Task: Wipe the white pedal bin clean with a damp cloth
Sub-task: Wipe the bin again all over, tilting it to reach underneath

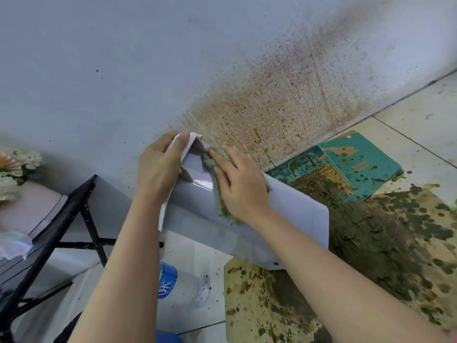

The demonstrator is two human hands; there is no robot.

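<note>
Your left hand (158,167) grasps the far rim of the white pedal bin (296,209), fingers curled over it. The bin is tipped above the stained cardboard (272,305) near the wall (173,58). Your right hand (237,184) presses the grimy cloth (223,209) flat on the bin's side, fingers straight, released.

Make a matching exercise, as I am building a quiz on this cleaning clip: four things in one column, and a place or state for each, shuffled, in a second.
1. cloth
2. water bottle
3. teal card
4. left hand

A. lies on the bare floor tiles, blue label showing
B. grips the rim of the bin
C. pressed to the bin's side under the right hand
D. lies on the floor by the wall, spattered green

Pairs: 1-C, 2-A, 3-D, 4-B.
</note>
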